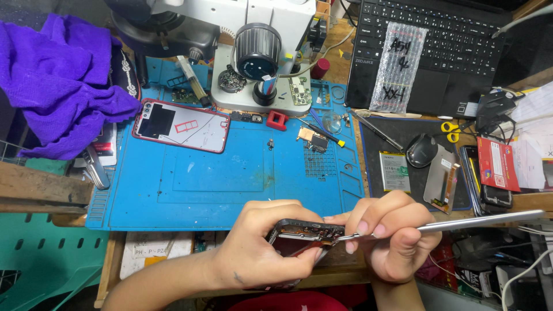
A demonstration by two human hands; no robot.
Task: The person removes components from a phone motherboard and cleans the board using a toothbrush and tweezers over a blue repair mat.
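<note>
Closest to the lens, two bare hands work at the near edge of the bench. Left hand has its fingers curled tight around an opened dark smartphone frame with copper-coloured parts exposed, holding it just off the front edge of the blue silicone repair mat. Right hand pinches a slim silver metal tool, fingers closed on its shaft, with the tip touching the phone's inner edge.

Judging by this, the step in hand is picking or prying at a small part inside the frame; the next move seems to call for a steady left grip and light, fine pressure at the tip, since a slip could scratch the board.

Counted: one opened phone in hand, one silver tool, one red-rimmed phone back cover lying on the mat, one white microscope with a black ring lens behind it, one black laptop, one black computer mouse, one flat phone battery, one crumpled purple cloth.
</note>
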